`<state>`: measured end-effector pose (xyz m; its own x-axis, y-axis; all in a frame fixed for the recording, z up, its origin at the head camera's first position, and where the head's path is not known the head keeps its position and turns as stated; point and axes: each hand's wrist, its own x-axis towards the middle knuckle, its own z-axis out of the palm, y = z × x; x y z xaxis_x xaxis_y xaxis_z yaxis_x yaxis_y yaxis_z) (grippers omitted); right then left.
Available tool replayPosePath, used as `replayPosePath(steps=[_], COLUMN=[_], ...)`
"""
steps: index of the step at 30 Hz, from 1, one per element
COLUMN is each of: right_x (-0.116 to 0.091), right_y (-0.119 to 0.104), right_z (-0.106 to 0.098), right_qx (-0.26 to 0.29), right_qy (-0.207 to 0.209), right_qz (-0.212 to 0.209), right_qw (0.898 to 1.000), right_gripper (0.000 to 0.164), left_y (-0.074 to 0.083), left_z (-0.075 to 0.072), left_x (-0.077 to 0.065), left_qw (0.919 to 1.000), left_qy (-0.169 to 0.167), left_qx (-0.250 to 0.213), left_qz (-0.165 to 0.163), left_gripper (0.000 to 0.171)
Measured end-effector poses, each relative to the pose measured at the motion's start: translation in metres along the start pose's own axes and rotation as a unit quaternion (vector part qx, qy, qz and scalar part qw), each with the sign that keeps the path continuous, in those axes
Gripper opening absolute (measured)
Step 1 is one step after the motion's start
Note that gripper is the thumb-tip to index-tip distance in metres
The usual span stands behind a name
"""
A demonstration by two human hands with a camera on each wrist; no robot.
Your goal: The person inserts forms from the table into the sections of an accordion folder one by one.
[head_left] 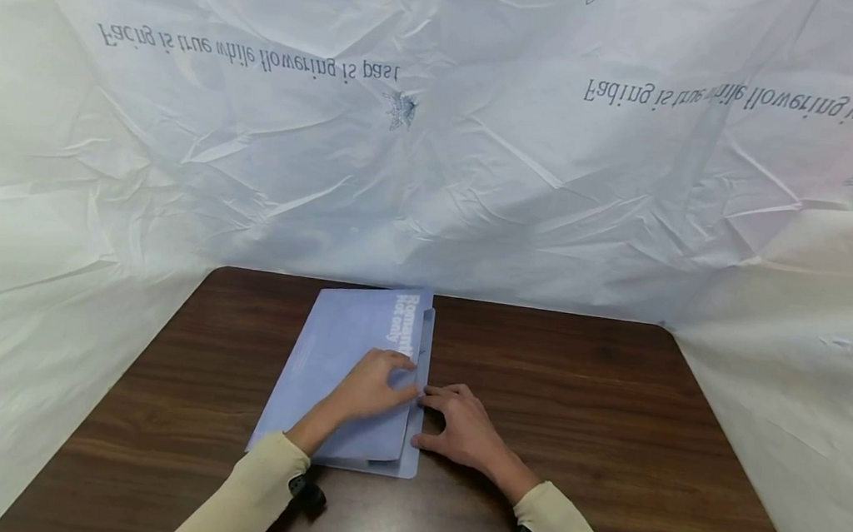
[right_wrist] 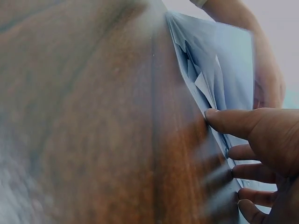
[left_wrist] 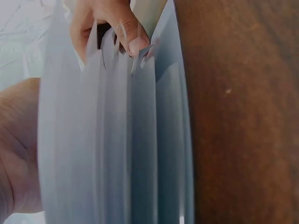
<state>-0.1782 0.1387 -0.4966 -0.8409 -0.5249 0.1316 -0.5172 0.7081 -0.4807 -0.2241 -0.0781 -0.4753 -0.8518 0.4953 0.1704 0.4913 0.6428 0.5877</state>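
A pale blue, multi-pocket document folder point(head_left: 344, 351) with white lettering lies on the table, its cover on top. My left hand point(head_left: 375, 386) rests on the cover, thumb and fingertips reaching the cover's right edge. From the right, my right hand point(head_left: 465, 428) touches the folder's long edge with spread fingers and thumb. In the left wrist view, the pockets point(left_wrist: 140, 140) fan apart at the near end, and the right thumb point(left_wrist: 137, 45) is at their edges. Creased inner sheets point(right_wrist: 202, 86) show between the covers in the right wrist view.
The folder lies on a dark brown wooden table point(head_left: 574, 394) with rounded far corners. White printed sheeting point(head_left: 480, 162) hangs behind the table and along both sides. Each forearm wears a cream sleeve and a wrist camera point(head_left: 306, 495).
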Motion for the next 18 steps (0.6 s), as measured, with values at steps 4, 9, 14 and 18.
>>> replayPosePath(steps=[4, 9, 14, 18], right_x=[0.000, 0.000, 0.000, 0.000], right_y=[-0.001, -0.001, -0.001, -0.001], right_z=[0.000, 0.000, 0.000, -0.001], right_qx=[0.001, 0.003, 0.004, 0.005], right_qy=[-0.005, -0.007, -0.005, -0.005], right_qz=[0.010, 0.015, 0.015, 0.014], right_qw=[1.000, 1.000, 1.000, 1.000], right_gripper=[0.060, 0.059, 0.059, 0.062], left_y=[-0.003, -0.007, -0.005, -0.002], left_z=[0.001, 0.002, 0.006, 0.007], left_x=[-0.005, -0.010, -0.014, -0.016], left_qw=[0.9998, 0.9993, 0.9973, 0.9964], left_qy=[-0.013, -0.023, -0.048, -0.053], left_qx=[0.015, 0.030, 0.050, 0.059], left_qz=[-0.004, -0.001, -0.022, -0.028], left_gripper=[0.047, 0.050, 0.049, 0.048])
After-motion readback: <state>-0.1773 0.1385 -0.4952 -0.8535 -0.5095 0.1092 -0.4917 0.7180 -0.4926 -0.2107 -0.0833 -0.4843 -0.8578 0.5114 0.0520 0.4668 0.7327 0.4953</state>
